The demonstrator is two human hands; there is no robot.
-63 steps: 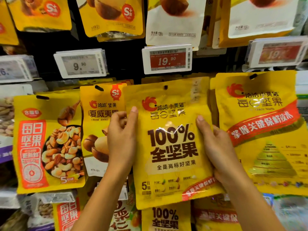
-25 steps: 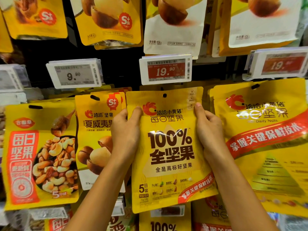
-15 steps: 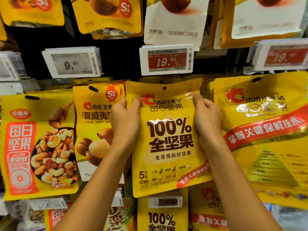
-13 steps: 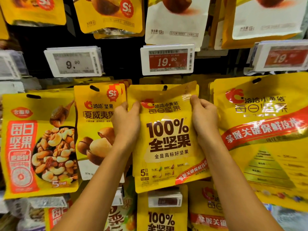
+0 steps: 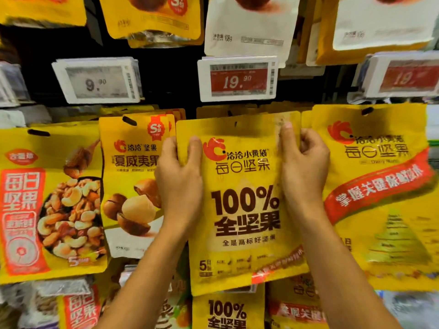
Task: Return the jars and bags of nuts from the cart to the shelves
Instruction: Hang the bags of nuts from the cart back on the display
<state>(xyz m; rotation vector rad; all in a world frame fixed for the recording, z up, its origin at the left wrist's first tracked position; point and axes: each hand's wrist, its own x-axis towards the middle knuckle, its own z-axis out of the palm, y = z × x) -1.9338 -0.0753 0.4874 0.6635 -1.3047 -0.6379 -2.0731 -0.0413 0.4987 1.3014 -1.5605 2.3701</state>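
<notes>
Behind the grip stands a store display wall with a dark back panel (image 5: 166, 74), almost black in the gaps. Just above the grip, a red price label (image 5: 238, 79) shows 19.90. Up and left of the grip, a white price label (image 5: 97, 80) shows 9.90. Up and right, a second red label (image 5: 403, 76) is blurred. Yellow packets (image 5: 142, 24) hang in rows above. The light is bright and even.
</notes>
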